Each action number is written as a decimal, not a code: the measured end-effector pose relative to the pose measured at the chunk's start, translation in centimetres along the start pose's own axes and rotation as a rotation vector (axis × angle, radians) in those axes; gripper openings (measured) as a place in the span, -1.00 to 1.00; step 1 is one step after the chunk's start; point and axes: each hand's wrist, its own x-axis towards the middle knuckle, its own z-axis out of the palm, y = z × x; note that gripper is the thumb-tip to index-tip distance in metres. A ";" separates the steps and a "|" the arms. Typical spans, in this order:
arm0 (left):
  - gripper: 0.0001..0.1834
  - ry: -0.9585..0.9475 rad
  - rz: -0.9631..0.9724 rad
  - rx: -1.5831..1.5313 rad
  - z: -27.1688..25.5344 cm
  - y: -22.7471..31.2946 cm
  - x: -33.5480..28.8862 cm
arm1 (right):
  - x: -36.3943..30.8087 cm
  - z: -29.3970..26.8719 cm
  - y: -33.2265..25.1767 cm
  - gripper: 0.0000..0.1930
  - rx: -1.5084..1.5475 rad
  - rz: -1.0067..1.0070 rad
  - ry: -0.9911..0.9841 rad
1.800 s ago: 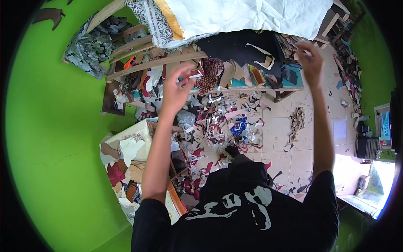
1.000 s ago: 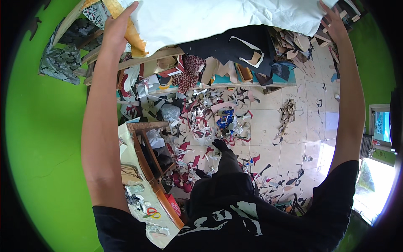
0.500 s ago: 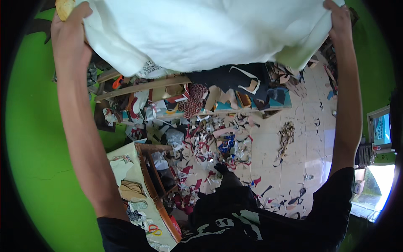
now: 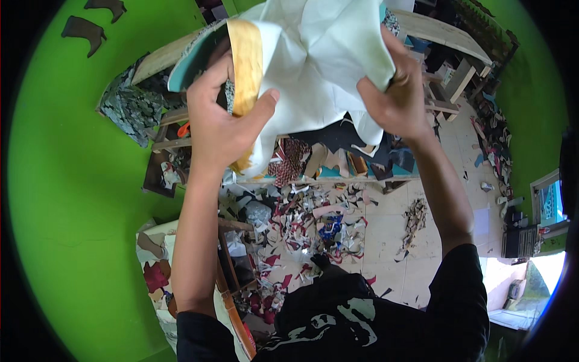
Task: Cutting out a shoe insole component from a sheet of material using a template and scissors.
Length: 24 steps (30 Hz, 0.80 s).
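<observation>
- Presently, the white sheet is held up, creased, between both hands, over the bench.
- Left hand: gripping the sheet's side by the yellow strip, thumb in front.
- Right hand: gripping the opposite edge, thumb inward.
- Scraps litter the floor.

white sheet | yellow strip, brown-streaked | bright green wall | black shirt, pale-printed | speckled dark-red cloth

No words or numbers can be read here. The black shirt has pale shapes on it, and the blue window has marks too tiny to read.
</observation>
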 end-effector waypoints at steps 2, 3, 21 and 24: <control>-0.72 -0.024 -0.030 -0.050 -0.1 0.0 -0.3 | -0.1 -0.1 -0.1 -0.73 0.070 0.043 -0.006; -0.74 0.053 -0.083 -0.247 0.1 -0.1 -0.4 | 0.0 0.0 -0.6 -0.73 0.070 0.027 -0.004; -0.53 0.184 -0.576 -0.788 5.4 6.3 2.4 | 2.4 5.0 -3.4 -0.08 0.860 0.613 0.392; -0.52 0.217 -0.355 -0.604 4.4 10.2 2.3 | 5.0 5.8 -5.8 -0.15 0.799 0.470 0.354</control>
